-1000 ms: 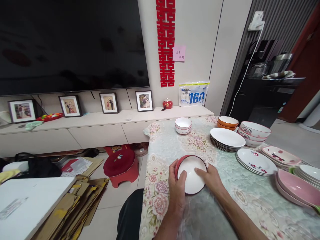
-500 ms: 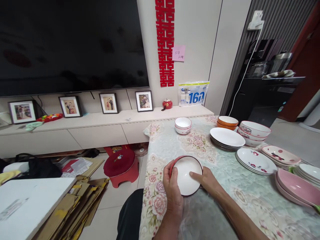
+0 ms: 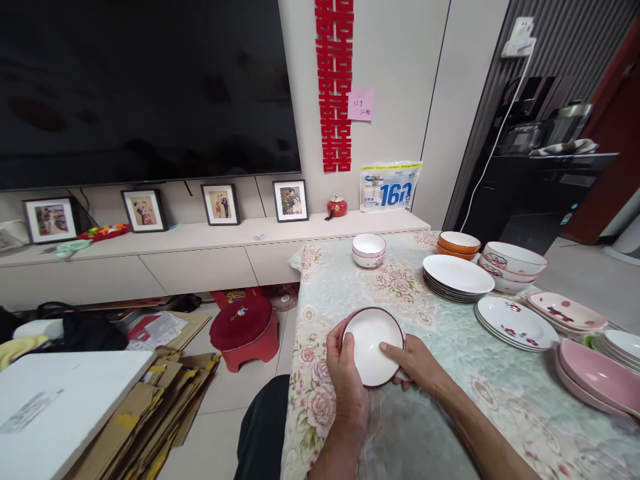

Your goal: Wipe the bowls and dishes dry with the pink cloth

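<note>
Low over the near part of the table, I hold a bowl (image 3: 374, 357) with a white inside and a dark brown rim, tilted so its inside faces me. My left hand (image 3: 345, 360) grips its left side, thumb over the rim and fingers behind the reddish outer wall. On the right side, my right hand (image 3: 413, 360) has its thumb pressed on the inside and its fingers underneath, mostly hidden. A small pale edge shows by those fingers; I cannot tell what it is. Beyond the bowl, a stack of white bowls with pink rims (image 3: 369, 248) stands on the flowered tablecloth (image 3: 320, 320).
Along the right stand orange bowls (image 3: 457, 248), white plates (image 3: 459, 275), large patterned bowls (image 3: 514, 263), flower-patterned plates (image 3: 517, 323) and pink oval dishes (image 3: 603, 373). A red stool (image 3: 245, 330), flattened cardboard (image 3: 145, 407) and a white box (image 3: 65, 407) are left of the table.
The bowl has turned slightly in my hands, so less of its red outside shows on the left. My right fingers now show beneath its rim. The view has shifted slightly.
</note>
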Tool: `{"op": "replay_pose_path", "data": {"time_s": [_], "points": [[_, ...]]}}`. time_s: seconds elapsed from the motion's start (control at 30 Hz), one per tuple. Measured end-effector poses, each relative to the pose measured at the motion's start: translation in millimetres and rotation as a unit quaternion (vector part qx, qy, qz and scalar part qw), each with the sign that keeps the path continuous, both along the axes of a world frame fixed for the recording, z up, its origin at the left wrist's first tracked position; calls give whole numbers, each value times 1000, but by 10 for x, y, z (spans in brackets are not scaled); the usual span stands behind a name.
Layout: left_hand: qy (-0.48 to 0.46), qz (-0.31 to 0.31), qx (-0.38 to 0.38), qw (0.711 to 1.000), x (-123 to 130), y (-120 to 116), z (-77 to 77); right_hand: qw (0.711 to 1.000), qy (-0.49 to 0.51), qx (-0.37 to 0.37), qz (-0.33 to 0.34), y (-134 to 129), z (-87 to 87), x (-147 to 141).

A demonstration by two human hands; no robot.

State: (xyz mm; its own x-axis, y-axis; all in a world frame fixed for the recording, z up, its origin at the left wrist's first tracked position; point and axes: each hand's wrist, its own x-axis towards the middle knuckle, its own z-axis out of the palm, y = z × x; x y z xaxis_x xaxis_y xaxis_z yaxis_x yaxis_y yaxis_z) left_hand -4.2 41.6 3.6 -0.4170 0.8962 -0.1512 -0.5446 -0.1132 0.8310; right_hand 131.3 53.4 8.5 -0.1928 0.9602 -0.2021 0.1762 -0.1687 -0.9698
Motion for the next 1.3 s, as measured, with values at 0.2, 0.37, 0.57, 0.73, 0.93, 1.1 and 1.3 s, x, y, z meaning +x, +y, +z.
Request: {"op": "replay_pose_path", "data": {"time_s": [0.2,0.37,0.57,0.73,0.93,1.1,1.3], "points": [[42,15,18,999,-18,-2,6,999,-47,13,-11,-4,-32,7],[-50,22,-25,998,-23,30,71,991,-78,101,-36,11,-36,44],[-94,15,-33,995,-26,28,135,977,-116,172,-46,31,-15,99],[-96,11,-40,994,-18,17,147,958,-192,198,-75,25,-24,104],[-104,21,-43,993,-23,30,172,944,-179,247,-124,61,-71,128],[-88,12,-43,995,-17,36,158,924,-196,282,-166,94,-70,171],[-67,-7,-40,997,2,27,112,914,-238,296,-141,85,-29,168]]}}
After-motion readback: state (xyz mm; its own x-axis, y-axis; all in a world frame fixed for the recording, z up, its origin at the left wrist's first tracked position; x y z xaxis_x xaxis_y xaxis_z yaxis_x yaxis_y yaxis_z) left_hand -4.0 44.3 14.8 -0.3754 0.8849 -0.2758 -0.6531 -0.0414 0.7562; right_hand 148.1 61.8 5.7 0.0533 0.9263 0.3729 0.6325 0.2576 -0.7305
